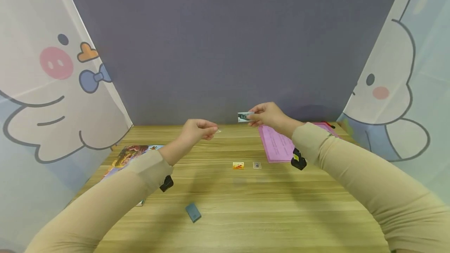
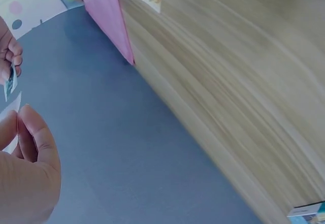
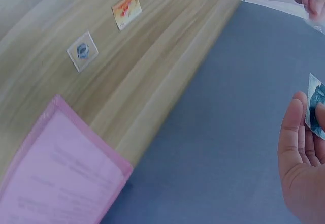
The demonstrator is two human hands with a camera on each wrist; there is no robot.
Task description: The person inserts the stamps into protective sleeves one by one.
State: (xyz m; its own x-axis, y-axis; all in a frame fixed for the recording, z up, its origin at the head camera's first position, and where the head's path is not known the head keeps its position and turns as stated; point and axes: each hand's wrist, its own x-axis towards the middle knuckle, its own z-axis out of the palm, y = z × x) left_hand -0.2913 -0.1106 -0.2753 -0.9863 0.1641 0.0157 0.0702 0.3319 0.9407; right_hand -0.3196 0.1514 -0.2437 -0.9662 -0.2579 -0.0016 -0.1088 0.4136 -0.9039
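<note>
My right hand [image 1: 268, 116] pinches a dark green and white postage stamp [image 1: 243, 117] by its right end, raised above the far part of the table. Its toothed edge shows in the right wrist view on the stamp [image 3: 314, 104]. To the left, my left hand [image 1: 198, 129] pinches a small see-through piece [image 1: 218, 130] between thumb and fingers; it looks whitish and thin in the left wrist view, and its kind is unclear. The two hands are apart. On the table below lie an orange-yellow stamp [image 1: 238, 165] and a small square stamp [image 1: 257, 165].
A pink folder [image 1: 277, 145] with printed text lies at the back right, partly behind the right arm. Colourful booklets [image 1: 131, 155] lie at the left, partly under the left arm. Nearer stands a small blue-grey block [image 1: 193, 212]. A grey panel [image 1: 225, 50] rises behind the wooden table [image 1: 246, 214].
</note>
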